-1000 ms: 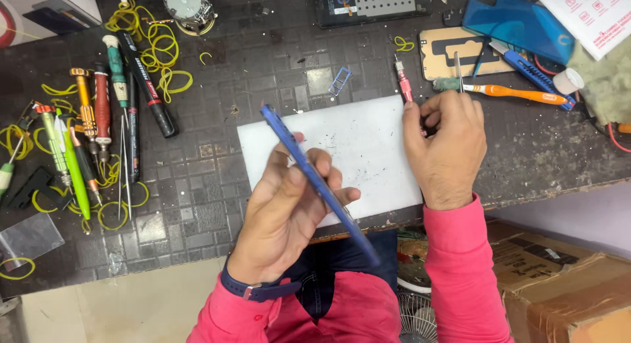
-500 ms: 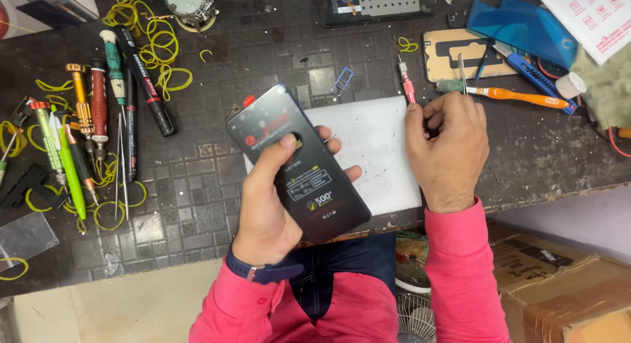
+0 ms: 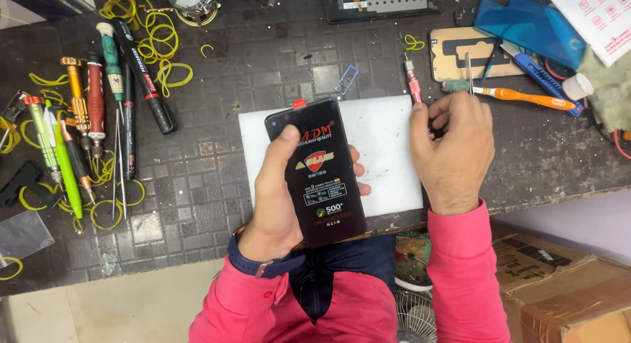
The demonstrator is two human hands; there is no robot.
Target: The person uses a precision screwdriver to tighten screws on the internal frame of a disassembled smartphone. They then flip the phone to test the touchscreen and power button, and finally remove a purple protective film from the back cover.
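My left hand (image 3: 276, 205) grips a black phone-sized screen panel (image 3: 317, 171) covered with a printed protective film, held flat and face up over a white work mat (image 3: 388, 129). My thumb lies along the panel's left edge. A small red tab sticks out at the panel's top. My right hand (image 3: 453, 146) rests at the mat's right edge with its fingers curled; what they pinch is hidden. A red-handled small screwdriver (image 3: 414, 86) lies just left of those fingers.
A row of screwdrivers and tweezers (image 3: 85, 126) lies at the left among yellow rubber bands (image 3: 154, 37). An orange-handled brush (image 3: 519, 96), a blue cutter (image 3: 539, 70), a blue phone cover (image 3: 526, 24) and an opened phone (image 3: 384, 1) lie at the back. A cardboard box (image 3: 565, 284) stands below right.
The panel was edge-on a second ago; my left hand has turned it flat, film side up, and brought it lower over the mat. My right hand has barely moved.
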